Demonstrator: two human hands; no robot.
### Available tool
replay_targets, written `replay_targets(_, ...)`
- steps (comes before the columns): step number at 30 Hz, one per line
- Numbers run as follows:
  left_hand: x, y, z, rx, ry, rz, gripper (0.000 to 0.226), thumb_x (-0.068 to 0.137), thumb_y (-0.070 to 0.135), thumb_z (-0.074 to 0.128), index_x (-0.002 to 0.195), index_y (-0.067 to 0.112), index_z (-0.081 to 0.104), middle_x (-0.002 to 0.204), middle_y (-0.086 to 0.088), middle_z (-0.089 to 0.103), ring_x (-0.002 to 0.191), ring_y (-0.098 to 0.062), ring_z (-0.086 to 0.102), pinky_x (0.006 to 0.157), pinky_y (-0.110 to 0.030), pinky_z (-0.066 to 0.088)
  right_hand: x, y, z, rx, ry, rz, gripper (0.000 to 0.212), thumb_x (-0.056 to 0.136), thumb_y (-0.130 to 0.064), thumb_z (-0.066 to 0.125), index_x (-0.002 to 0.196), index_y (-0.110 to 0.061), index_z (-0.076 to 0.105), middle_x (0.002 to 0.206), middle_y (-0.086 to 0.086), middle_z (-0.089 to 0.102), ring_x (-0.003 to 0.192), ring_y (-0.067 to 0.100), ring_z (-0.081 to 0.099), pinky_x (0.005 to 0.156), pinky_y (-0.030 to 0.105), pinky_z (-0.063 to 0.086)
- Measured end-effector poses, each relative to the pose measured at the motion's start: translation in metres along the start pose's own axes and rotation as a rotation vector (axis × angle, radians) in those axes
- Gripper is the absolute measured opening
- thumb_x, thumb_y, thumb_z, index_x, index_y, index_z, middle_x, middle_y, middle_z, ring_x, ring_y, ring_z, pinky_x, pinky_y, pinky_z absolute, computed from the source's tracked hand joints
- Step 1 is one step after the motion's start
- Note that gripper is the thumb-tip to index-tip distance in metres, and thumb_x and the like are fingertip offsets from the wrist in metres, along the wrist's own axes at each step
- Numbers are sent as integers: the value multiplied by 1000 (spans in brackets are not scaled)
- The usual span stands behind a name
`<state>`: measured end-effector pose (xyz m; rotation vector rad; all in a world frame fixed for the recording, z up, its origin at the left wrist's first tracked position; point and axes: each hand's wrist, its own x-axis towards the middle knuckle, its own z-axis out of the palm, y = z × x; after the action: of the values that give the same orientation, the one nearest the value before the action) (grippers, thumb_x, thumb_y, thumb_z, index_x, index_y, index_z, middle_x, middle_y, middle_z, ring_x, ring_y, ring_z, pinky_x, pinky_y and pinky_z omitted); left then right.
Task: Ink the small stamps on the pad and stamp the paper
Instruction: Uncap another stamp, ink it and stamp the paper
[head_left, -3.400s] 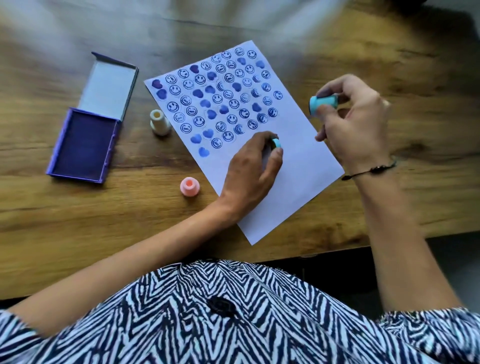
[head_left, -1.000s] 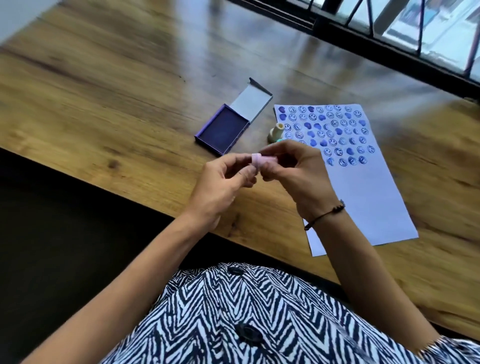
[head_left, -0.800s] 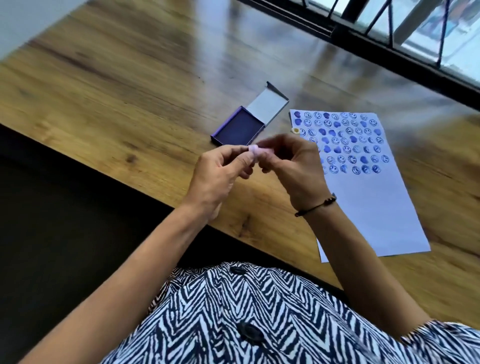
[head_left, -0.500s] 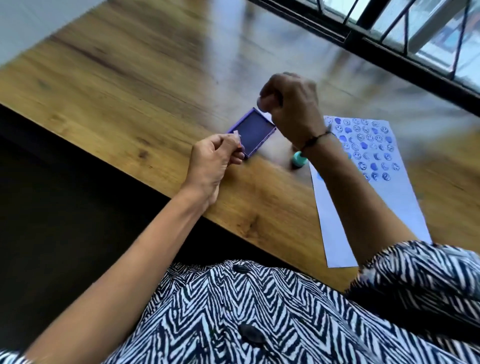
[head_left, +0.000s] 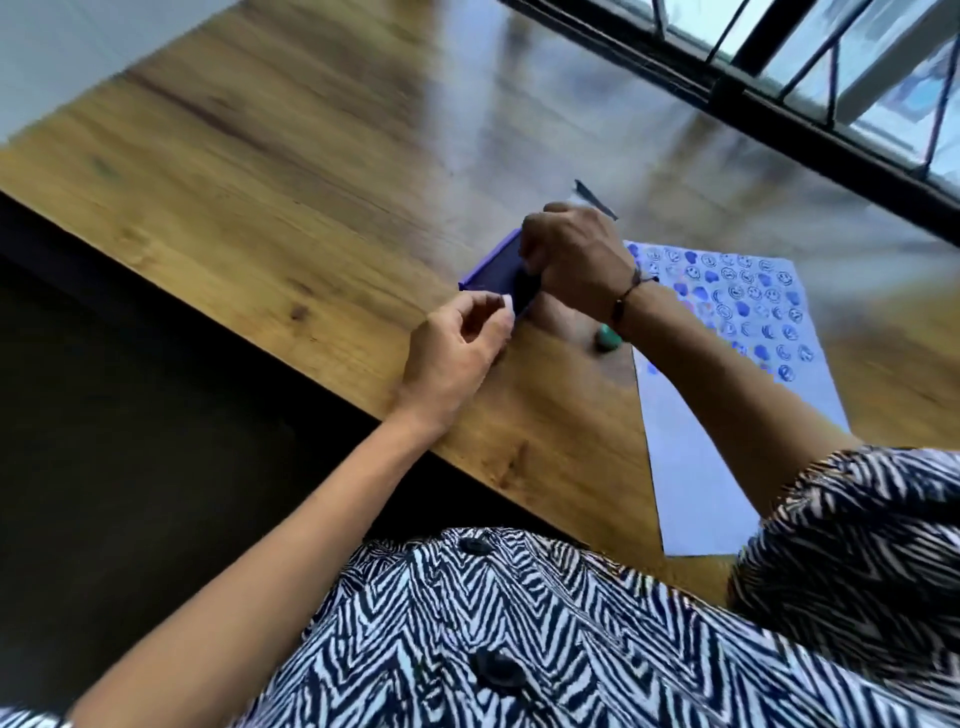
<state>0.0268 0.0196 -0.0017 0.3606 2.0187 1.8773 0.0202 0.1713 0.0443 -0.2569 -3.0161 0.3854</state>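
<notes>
I am looking down at a wooden surface (head_left: 270, 171) whose near edge is running diagonally from upper left toward lower right, with a dark drop below it. The left stretch of the wood is lying bare and is giving wide room; the far side is ending at a dark window frame (head_left: 779, 119).

My left hand (head_left: 457, 348) is hovering at the near corner of the ink pad (head_left: 498, 270), its grip narrow, thumb and forefinger pinching a small pale piece I cannot make out. The pad is a shallow purple tray, its lid (head_left: 595, 200) standing open behind.

My right hand (head_left: 571, 260) is sitting over the pad with fingers curled downward; the blur is hiding whatever they are holding, so I cannot tell that grip. A dark cord bracelet (head_left: 626, 296) is circling the wrist.

A small teal stamp (head_left: 608, 338) is standing on the wood just beside the paper (head_left: 727, 467), which is lying flat, its far half covered in blue smiley and heart prints, its near half blank.
</notes>
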Motion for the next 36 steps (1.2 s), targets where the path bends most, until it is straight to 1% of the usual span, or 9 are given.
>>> replay_targets(3,0,2,1,77,7,23,21,77,35,58,88,19,66,76,-4,66,72,-20,63,79,-45,55,2,2,2,-3,48,20,16,73,-1,52,84,-1,64,90,25,61,81,41,58,65,45,46)
replay_targets(8,-1,3,2,146,43,59,10,84,20,61,89,14,66,77,-3,66,70,-13,62,73,-30,52,2,4,2,29,19,9,18,69,3,52,81,-3,65,90,23,62,81,39,59,67,44,48)
replay_targets(10,-1,2,3,159,51,62,10,84,19,61,90,12,66,77,-5,67,69,-12,61,71,-26,50,1,3,4,3,19,29,15,71,1,54,82,-5,62,92,20,60,81,36,57,62,39,42)
replay_targets(13,-2,4,5,118,58,48,8,85,15,61,90,12,66,80,-9,67,70,-14,61,69,-21,50,-1,6,2,53,17,48,17,74,0,55,86,-4,66,96,21,62,88,39,57,67,41,40)
replay_targets(22,-1,3,6,179,102,93,12,84,20,62,90,10,67,80,-9,69,68,-11,61,67,-16,49,1,-5,2,37,-51,-28,21,73,3,50,88,-2,64,99,20,62,88,38,57,67,39,41)
replay_targets(27,-3,5,6,172,91,86,15,84,20,63,91,8,67,84,-13,71,71,-13,62,70,-22,51,0,-9,3,26,5,-45,20,74,3,50,89,-1,62,99,20,61,86,38,57,61,34,36)
replay_targets(31,-4,6,5,201,97,84,17,84,20,63,95,7,67,87,-15,71,76,-18,64,76,-33,54,0,-12,8,-19,-73,-72,16,76,0,52,90,-1,60,100,19,60,86,37,57,60,33,32)
replay_targets(33,-5,6,5,216,92,89,18,84,20,63,95,7,66,88,-15,71,79,-22,65,78,-36,54,1,-11,6,28,-25,-59,17,75,1,52,88,-3,63,98,19,61,85,36,58,58,30,28)
replay_targets(36,-3,5,5,246,101,97,19,84,21,63,96,7,66,90,-15,71,83,-26,66,80,-37,53,1,-15,10,53,-77,-84,13,78,-2,53,89,-3,61,100,19,59,85,36,57,61,33,36)
